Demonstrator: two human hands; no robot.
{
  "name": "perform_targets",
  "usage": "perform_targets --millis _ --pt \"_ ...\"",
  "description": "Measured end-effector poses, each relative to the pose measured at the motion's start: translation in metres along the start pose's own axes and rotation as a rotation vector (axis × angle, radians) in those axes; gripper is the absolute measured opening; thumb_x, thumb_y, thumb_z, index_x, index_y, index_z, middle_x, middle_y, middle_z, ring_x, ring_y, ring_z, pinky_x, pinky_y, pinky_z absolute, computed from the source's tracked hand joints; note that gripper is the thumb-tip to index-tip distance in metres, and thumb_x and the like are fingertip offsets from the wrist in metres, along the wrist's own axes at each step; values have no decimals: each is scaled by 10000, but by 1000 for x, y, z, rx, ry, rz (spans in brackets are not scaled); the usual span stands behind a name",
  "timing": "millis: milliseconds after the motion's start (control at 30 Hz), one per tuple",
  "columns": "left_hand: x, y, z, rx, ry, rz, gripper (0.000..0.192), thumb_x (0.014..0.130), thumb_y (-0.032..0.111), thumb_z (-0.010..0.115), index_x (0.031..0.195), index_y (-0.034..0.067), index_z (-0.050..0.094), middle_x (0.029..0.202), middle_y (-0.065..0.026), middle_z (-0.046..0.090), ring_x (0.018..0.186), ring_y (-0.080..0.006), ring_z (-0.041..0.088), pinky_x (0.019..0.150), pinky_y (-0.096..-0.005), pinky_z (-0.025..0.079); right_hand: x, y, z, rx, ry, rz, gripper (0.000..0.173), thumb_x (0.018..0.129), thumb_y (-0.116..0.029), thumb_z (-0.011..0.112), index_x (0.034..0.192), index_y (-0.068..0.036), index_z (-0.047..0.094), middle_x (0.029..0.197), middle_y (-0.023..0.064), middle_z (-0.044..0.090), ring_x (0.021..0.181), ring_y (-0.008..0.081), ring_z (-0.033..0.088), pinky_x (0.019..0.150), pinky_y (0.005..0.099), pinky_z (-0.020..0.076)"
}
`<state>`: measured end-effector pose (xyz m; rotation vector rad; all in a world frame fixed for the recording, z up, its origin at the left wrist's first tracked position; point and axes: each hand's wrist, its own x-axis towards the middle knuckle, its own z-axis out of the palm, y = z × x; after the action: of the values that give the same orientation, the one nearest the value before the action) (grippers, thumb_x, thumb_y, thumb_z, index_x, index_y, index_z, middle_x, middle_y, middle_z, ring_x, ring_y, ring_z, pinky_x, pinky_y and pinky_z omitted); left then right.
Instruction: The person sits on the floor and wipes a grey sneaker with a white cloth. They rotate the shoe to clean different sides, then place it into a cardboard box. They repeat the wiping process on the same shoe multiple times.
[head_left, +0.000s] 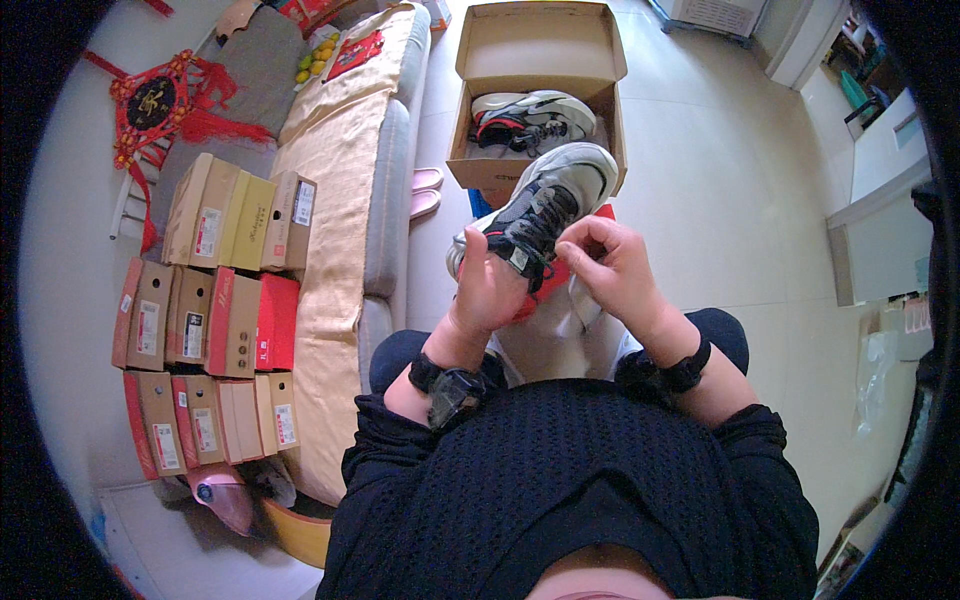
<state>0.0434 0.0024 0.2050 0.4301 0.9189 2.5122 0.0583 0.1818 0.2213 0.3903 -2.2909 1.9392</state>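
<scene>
My left hand (487, 289) holds a white, grey and black sneaker (551, 187) by its heel end, thumb raised along one side. The sneaker is tilted, its toe pointing away to the upper right. Black laces (546, 214) run across its tongue. At the ankle side of the laces, my right hand (611, 259) has thumb and forefinger pinched together. Whether a lace end is between them is too small to tell. Beyond the toe, an open cardboard shoebox (486, 174) contains a matching sneaker (534, 120) lying on its side.
Under the held sneaker is something red (555, 289), partly hidden. At left, stacked shoeboxes (236, 322) stand against a sofa (330, 262) with a beige cover. Pink slippers (426, 202) lie beside the sofa. A white cabinet (881, 225) is at right.
</scene>
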Motion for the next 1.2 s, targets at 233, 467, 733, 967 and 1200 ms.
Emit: perform_targets --millis 233,467,733,967,1200 --pt "-12 -24 -11 122 29 -92 866 953 612 532 1508 -13 306 1492 -125 432 1374 -233 430 1171 -389 315 -2 -7 -1 -601 62 -416 114 841 -111 722 949 -85 695 788 112 627 686 279 657 604 386 542" --pt "-15 -29 -20 415 5 -130 762 964 614 536 1406 -2 454 1378 -73 503 1260 -166 457 1103 -354 353 -4 -3 -1 -825 -9 -570 170 755 -119 668 912 -59 641 794 70 588 740 259 638 632 369 542" --pt "-19 -32 -28 413 22 -309 894 908 714 507 1454 18 383 1422 -123 496 1319 -228 490 1112 -426 385 -3 -1 5 -724 64 -450 131 741 -114 684 821 -55 598 793 106 589 753 292 636 640 384 538" --pt "-11 -32 -14 238 8 -156 1045 880 813 342 1503 -25 306 1496 -147 437 1368 -264 451 1157 -412 335 -4 -2 6 -125 110 -65 73 773 -1 640 836 -6 602 752 101 554 667 205 568 607 328 464" --pt "-2 -10 4 26 133 -102 1026 933 794 229 1484 -63 346 1443 -170 510 1348 -279 478 1161 -405 333 0 0 0 124 204 -12 51 914 -22 649 962 -7 654 776 -1 585 693 67 519 625 240 438"
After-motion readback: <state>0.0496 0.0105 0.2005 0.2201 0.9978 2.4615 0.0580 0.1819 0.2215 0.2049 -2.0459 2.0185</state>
